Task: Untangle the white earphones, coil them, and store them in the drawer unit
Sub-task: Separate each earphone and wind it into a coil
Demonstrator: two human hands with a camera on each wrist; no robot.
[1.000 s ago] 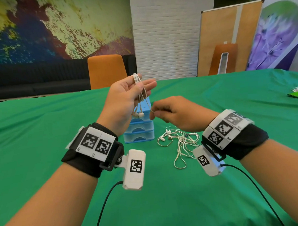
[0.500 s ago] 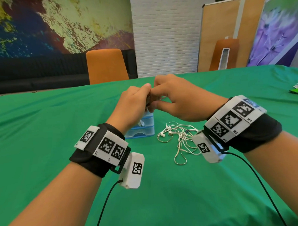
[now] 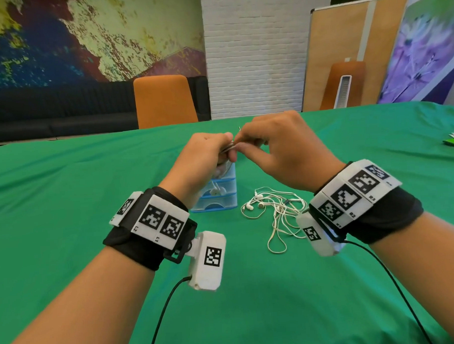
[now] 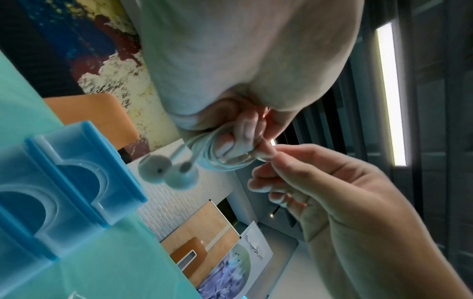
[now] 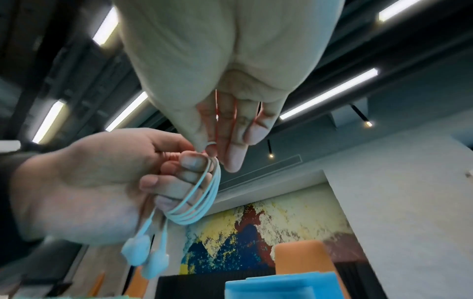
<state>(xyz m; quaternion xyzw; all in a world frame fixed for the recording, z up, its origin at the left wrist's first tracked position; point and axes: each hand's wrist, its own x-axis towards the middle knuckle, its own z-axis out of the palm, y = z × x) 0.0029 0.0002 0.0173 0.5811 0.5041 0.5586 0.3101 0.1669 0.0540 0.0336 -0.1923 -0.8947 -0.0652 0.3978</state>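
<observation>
Left hand (image 3: 204, 157), centre of the head view, is curled round a coil of white earphones (image 5: 202, 204): several loops wrapped over its fingers (image 5: 176, 186), two earbuds (image 4: 167, 172) dangling below. Right hand (image 3: 279, 148) touches it from the right and pinches the cable's free end (image 4: 272, 142) (looks like the plug, too small to confirm).

Handling, as I judge it: cable is light, limp and slightly springy, so the loops will likely flop open if let go. Best to pinch across all the strands at one point, never by the buds; they swing and can snag.

Blue drawer unit (image 3: 216, 198) stands on the green table (image 3: 66, 205) just below the hands, drawers look closed. A second, tangled set of earphones (image 3: 274, 211) lies right of it, untouched.
</observation>
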